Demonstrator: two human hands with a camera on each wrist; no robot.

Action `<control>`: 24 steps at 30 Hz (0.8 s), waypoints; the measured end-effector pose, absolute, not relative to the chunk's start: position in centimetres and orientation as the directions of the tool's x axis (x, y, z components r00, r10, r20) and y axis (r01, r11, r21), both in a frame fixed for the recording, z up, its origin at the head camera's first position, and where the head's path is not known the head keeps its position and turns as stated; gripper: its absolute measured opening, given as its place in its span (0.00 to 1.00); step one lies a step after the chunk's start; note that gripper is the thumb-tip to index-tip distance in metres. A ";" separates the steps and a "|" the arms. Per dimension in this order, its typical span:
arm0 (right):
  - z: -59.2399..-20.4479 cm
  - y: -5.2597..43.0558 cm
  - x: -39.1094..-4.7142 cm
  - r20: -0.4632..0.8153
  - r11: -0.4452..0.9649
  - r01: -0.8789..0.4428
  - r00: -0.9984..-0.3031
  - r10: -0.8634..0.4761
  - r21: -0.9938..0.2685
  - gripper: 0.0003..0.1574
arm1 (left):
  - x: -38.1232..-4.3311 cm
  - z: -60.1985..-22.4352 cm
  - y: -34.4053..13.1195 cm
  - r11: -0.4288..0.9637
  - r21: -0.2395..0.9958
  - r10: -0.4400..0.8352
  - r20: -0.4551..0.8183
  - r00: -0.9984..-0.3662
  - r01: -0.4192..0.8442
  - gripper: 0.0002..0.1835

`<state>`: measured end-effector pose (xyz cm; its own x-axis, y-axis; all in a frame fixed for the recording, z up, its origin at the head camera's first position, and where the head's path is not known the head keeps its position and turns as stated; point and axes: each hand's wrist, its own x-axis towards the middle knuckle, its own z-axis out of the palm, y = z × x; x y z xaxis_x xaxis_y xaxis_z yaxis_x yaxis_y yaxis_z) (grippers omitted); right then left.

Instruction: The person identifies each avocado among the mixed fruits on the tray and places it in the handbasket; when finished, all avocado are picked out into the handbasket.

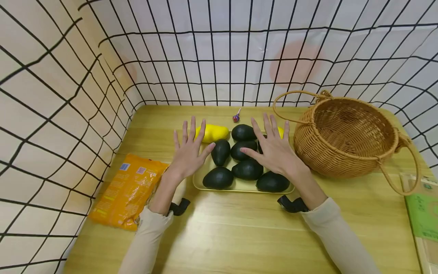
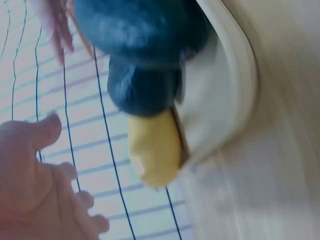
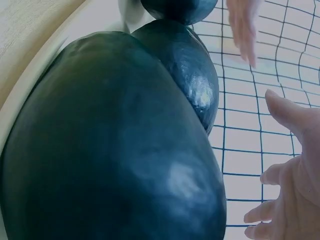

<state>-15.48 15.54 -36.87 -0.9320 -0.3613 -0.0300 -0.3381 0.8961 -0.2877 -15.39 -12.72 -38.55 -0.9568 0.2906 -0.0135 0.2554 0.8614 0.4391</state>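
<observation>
The left hand (image 1: pixel 188 156) and the right hand (image 1: pixel 275 152) are hovering over the tray (image 1: pixel 244 185), fingers spread and gripping nothing. Avocados (image 1: pixel 248 169) are lying in the tray; a yellow fruit (image 1: pixel 212 133) is resting at its far left corner, another showing partly behind the right hand. Apparently no grasp is under way; any pick-up from here would be calling for a lowered palm and fingers curling round one fruit without rolling its neighbours. The table (image 1: pixel 232 232), of pale wood grain, is bearing a basket (image 1: pixel 328 160) right of the tray, an orange bag (image 1: pixel 130 194) to the left, a lollipop (image 1: pixel 236 117) beyond and a green packet (image 1: pixel 424 213) at the right edge. Black mesh (image 1: pixel 230 45) is enclosing the far side and flanks, white sheeting (image 1: pixel 260 15) showing behind.
</observation>
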 end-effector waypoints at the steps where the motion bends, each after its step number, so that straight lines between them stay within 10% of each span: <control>1: -36.9 15.6 -15.4 -0.038 0.896 -0.335 -0.932 -0.361 -0.291 0.60 | -15.3 -38.6 -13.2 0.852 0.454 0.303 -0.025 -0.953 0.259 0.44; 16: -35.7 16.4 -14.8 -0.103 0.882 -0.316 -0.923 -0.371 -0.351 0.61 | -14.2 -39.1 -18.2 0.728 0.643 0.554 -0.349 -0.755 0.237 0.67; 24: -34.9 17.0 -13.6 -0.134 0.848 -0.335 -0.898 -0.419 -0.410 0.60 | -14.8 -40.5 -17.4 0.783 0.589 0.509 -0.420 -0.752 0.201 0.79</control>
